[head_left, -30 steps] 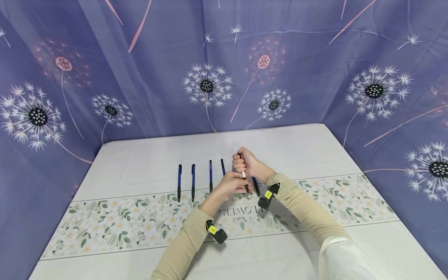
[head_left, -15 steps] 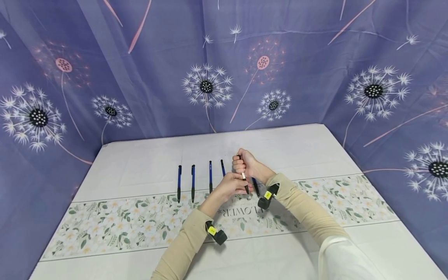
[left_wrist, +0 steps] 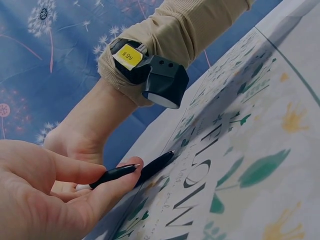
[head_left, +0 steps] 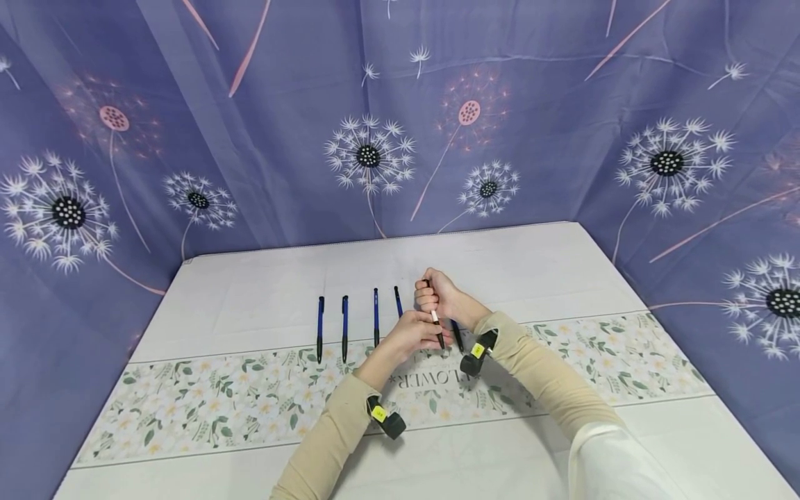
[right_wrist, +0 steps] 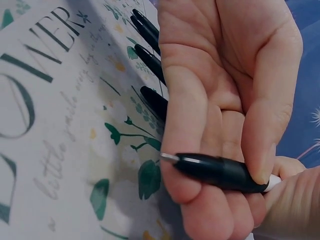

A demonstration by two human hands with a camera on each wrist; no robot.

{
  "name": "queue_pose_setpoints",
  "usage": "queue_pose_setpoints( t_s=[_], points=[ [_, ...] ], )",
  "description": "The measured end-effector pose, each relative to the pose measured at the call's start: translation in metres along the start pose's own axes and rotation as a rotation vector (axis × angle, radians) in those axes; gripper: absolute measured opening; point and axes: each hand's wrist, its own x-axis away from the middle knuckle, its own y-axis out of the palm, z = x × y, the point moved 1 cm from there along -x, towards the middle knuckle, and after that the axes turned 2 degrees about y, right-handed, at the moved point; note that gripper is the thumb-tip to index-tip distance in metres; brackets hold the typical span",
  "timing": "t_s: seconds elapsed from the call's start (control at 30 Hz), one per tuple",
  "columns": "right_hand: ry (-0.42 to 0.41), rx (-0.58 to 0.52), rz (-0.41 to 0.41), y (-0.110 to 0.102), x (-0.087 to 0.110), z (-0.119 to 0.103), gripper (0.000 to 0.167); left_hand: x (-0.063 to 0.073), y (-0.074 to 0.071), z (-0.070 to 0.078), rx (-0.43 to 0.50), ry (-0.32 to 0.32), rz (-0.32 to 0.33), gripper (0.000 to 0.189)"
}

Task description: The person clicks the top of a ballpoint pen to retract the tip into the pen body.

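Note:
A pen (head_left: 435, 317) with a black grip and a white band is held between both hands, point toward the near side. My right hand (head_left: 437, 292) grips its upper part in curled fingers, the thumb up by the top end. Just below, my left hand (head_left: 412, 332) pinches the black grip section (right_wrist: 215, 172) between thumb and fingers. In the right wrist view, a metal tip (right_wrist: 169, 157) sticks out of the pen. The pen's middle is mostly covered by fingers.
Left of the hands lie several blue-and-black pens in a row, among them an outer pen (head_left: 320, 330) and one partly behind the left hand (head_left: 398, 300). Another dark pen (head_left: 457, 335) lies beside the right wrist. A floral band (head_left: 219, 410) crosses the white table; patterned curtains (head_left: 281, 139) enclose it.

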Motion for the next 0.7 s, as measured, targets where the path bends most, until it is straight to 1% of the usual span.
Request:
queue_pose_setpoints(
  t_s=[0.27,0.43,0.6,0.7],
  points=[
    [0.003,-0.006,-0.008,-0.0002,-0.0017,0.0012,0.035,0.0009,0.0001,-0.0004,0.001,-0.014,0.017,0.023],
    [-0.011,0.009,-0.030,0.0016,-0.0005,-0.0014,0.037,0.0001,0.0007,0.0007,-0.001,-0.002,0.016,0.024],
    [-0.007,0.024,-0.050,0.0026,0.0016,-0.0039,0.041,0.0004,0.0006,0.0020,-0.018,0.002,0.015,0.025],
    [-0.007,0.029,-0.044,0.0022,0.0013,-0.0052,0.042,0.0005,0.0002,0.0017,-0.026,0.005,0.025,0.026]
  ],
)
